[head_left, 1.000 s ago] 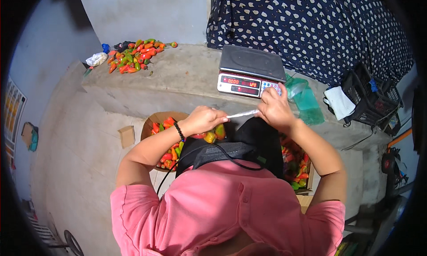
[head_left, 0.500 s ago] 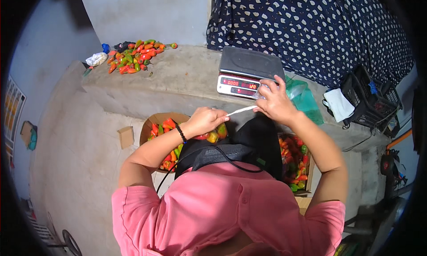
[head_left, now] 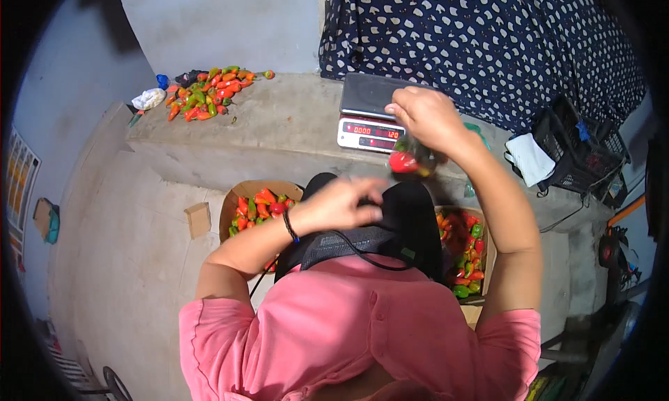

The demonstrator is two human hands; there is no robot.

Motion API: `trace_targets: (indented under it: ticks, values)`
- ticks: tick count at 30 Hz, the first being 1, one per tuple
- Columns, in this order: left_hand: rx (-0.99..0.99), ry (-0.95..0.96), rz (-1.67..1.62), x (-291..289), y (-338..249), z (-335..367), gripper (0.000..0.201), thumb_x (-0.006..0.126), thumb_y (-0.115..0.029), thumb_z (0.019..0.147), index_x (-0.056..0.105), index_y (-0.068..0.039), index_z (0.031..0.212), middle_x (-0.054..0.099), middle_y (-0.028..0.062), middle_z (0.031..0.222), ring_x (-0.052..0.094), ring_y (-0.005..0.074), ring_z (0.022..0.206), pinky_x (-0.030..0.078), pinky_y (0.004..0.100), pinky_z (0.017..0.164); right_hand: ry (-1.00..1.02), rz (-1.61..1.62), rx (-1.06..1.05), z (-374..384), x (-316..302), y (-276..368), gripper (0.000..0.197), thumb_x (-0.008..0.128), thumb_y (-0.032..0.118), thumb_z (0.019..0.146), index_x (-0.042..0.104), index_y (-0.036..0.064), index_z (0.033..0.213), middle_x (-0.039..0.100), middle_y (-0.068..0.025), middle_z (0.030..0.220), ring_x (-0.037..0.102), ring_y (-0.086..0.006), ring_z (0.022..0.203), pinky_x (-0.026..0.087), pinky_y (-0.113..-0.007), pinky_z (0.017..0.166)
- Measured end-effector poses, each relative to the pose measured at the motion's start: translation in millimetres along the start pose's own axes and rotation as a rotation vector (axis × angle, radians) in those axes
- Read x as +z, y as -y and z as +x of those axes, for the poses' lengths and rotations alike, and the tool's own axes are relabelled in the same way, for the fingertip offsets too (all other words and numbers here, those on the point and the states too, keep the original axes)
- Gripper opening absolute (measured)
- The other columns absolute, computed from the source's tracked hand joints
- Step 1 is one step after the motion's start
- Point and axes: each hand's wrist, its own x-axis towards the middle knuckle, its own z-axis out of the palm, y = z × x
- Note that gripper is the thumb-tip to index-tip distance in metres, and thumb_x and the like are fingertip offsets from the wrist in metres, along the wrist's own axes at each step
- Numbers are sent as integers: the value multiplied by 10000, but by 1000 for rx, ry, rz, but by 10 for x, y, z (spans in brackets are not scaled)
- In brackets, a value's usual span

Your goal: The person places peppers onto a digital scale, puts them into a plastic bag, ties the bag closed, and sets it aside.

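Observation:
My right hand [head_left: 426,116] is closed at the front edge of the digital scale [head_left: 373,134]. Below it hangs a clear plastic bag of peppers [head_left: 404,162], a red one and some darker ones showing through. What the fingers pinch at the top of the bag is hidden behind the hand. My left hand [head_left: 341,204] is over my lap, a little smeared by motion, with finger and thumb apart and nothing seen between them. The scale has a dark flat plate and red lit digits, and nothing shows on the visible part of its plate.
Loose peppers [head_left: 209,94] lie on the concrete ledge [head_left: 293,115] at the far left. Boxes of peppers stand on either side of my legs, a left box [head_left: 233,192] and a right box [head_left: 490,251]. Black crates [head_left: 578,146] and a white cloth [head_left: 529,160] are at the right.
Both hands held a twisted white strip stretched between them; now they are apart. The bag of peppers has moved from my lap to under my right hand, by the scale. My left hand has let go.

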Motion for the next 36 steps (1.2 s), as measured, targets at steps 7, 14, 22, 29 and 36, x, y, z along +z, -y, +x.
trace_targets:
  ticks: [7, 14, 22, 29, 36]
  values:
    - [72, -126, 406, -706, 167, 460, 876, 738, -388, 677, 316, -42, 1363, 358, 214, 1363, 292, 361, 1300, 240, 461, 1051, -75, -48, -145, -57, -562, -16, 221, 613, 239, 801, 572, 34, 731, 571, -127, 724, 575, -323, 698, 456, -420, 601]
    - [254, 563, -260, -710, 157, 972, 926, 775, -351, 649, 303, -89, 1401, 252, 177, 1453, 152, 292, 1373, 101, 433, 1106, -231, 130, -247, 127, -548, -29, 203, 605, 254, 817, 588, 57, 773, 541, -96, 727, 553, -287, 682, 454, -377, 593]
    - [-121, 327, -822, -127, 579, 892, 201, 534, -160, 902, 611, 9, 980, 636, 118, 994, 576, 193, 1015, 412, 334, 938, -215, -44, -126, 273, -195, -142, 242, 599, 300, 821, 593, 66, 763, 544, -88, 725, 569, -285, 681, 447, -386, 567]
    - [-62, -464, 482, 605, 66, 642, 691, 700, -238, 746, 352, -32, 1307, 327, 265, 1319, 363, 379, 1219, 379, 417, 949, -260, -70, 105, 375, 260, -301, 284, 562, 333, 851, 585, 65, 762, 582, -109, 742, 596, -314, 704, 472, -427, 603]
    - [88, 33, -117, 203, -328, 402, 229, 664, -141, 770, 633, -44, 974, 627, 108, 1027, 593, 250, 958, 471, 354, 819, -287, 85, 109, 162, -79, -290, 240, 548, 269, 867, 612, 49, 793, 571, -135, 742, 573, -332, 716, 446, -406, 612]
